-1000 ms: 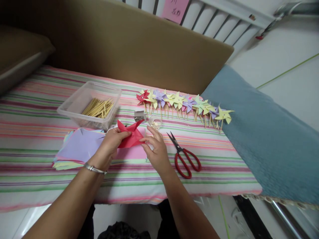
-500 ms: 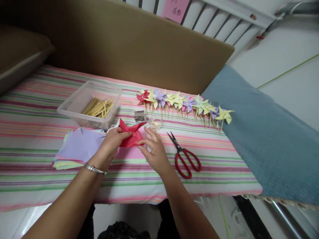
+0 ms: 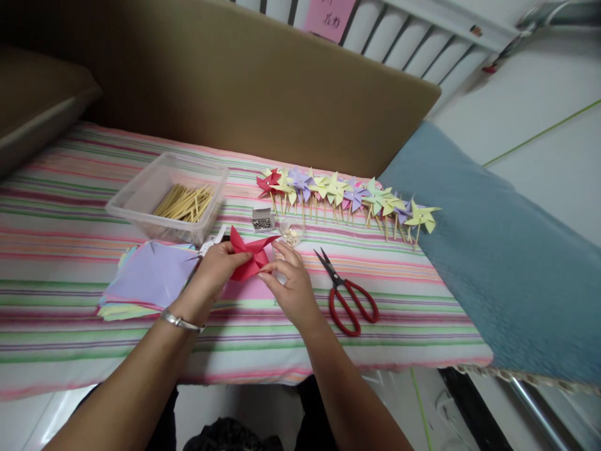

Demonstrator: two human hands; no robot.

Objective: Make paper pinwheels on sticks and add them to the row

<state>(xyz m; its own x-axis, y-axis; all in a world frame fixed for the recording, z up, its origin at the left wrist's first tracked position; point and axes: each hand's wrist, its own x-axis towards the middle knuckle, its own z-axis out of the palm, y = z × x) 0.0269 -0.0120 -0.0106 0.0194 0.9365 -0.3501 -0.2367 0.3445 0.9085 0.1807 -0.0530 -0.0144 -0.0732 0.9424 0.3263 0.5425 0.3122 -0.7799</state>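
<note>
Pinwheel [image 3: 244, 272] of folded red paper sits between both hands, over a pink sheet [image 3: 248, 291]; can't read its height above that. Left hand [image 3: 216, 266]: clamped on the left side of the paper, thumb on top near the centre (fingers behind it, mostly hidden). Right hand [image 3: 290, 279]: thumb and forefinger pinching the lower right edge, another finger up by the right tip (contact there, can't tell). Pose: both forearms reach up from the bottom of view, angled inward; silver bracelet [image 3: 181, 322] on the left wrist. Nearby: lilac-topped paper stack [image 3: 150, 275] left of the left hand, box of small metal pieces [image 3: 261, 223] and round clear tub [image 3: 292, 234] just beyond the pinwheel, red-handled scissors [image 3: 337, 282] right of the right hand. Farther back: clear plastic bin [image 3: 174, 234] of wooden sticks [image 3: 185, 203], row of stick-mounted pinwheels [image 3: 335, 190].
</note>
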